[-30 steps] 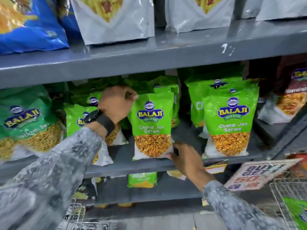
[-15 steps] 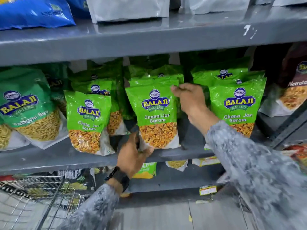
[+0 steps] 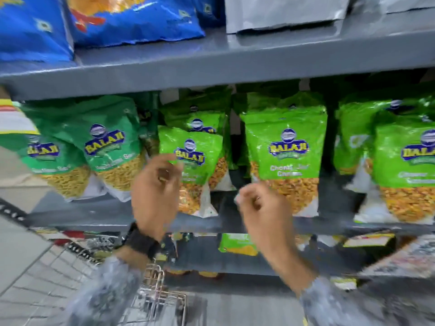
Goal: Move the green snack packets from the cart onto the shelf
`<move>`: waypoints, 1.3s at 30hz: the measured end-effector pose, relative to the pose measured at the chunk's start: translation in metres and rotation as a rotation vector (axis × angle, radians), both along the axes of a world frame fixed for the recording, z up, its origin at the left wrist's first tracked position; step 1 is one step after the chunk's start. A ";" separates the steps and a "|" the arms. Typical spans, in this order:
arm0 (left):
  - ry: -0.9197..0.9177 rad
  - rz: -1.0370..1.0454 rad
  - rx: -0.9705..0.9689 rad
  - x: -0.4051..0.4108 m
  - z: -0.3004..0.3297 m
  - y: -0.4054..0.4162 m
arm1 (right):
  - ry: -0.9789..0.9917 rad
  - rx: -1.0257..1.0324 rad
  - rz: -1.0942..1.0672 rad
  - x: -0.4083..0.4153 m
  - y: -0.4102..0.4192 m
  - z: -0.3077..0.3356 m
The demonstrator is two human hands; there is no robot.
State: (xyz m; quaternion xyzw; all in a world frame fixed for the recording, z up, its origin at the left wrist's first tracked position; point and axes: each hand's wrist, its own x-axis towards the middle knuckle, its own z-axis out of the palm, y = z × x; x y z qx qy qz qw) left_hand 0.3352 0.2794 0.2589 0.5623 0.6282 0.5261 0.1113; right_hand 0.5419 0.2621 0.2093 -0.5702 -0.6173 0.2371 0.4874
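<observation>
Hovering in front of the middle shelf (image 3: 98,215): left hand (image 3: 156,194) and right hand (image 3: 263,209), both loosely curled, fingers half-folded, nothing pinched or held in either. Left hand overlapping the lower left part of a light-green snack packet (image 3: 196,161) standing upright at the shelf front; contact can't be told through the motion blur. Right hand just below-left of the next light-green packet (image 3: 288,156), knuckles near its bottom left corner, touching or not unclear. More light-green packets (image 3: 400,165) further right on the same shelf, well apart from both hands; second row visible behind the front ones. Darker green packets (image 3: 103,149) leaning at the left end of the shelf, left of the left hand. Dark watch strap (image 3: 141,242) on the left wrist, grey patterned sleeves on both arms. Wire cart (image 3: 162,300) below the left forearm, only its rim corner and a few bars in view, contents not readable. Upper shelf carrying blue bags (image 3: 131,17) and a silver-grey bag (image 3: 284,12). Lower shelf holding a small green-and-yellow packet (image 3: 237,243) below and between the hands. Whole frame smeared by motion.
</observation>
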 end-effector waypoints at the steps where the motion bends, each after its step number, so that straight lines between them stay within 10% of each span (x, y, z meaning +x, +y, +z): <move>1: -0.002 0.054 0.008 -0.017 0.010 0.015 | -0.142 -0.158 0.087 -0.021 -0.001 -0.012; 5: -0.239 -0.050 -0.251 -0.057 0.037 0.080 | -0.475 -0.376 0.131 -0.070 0.015 -0.045; 21: -0.344 -0.169 -0.266 -0.072 0.007 0.086 | -0.256 -0.360 -0.001 -0.053 0.033 -0.034; 27: -0.082 -0.572 -0.639 -0.080 -0.055 0.016 | 0.206 -0.161 -0.160 -0.073 0.086 0.032; 39: 0.258 -0.300 -0.519 -0.069 -0.074 0.002 | 0.219 -0.126 -0.200 -0.065 0.109 0.049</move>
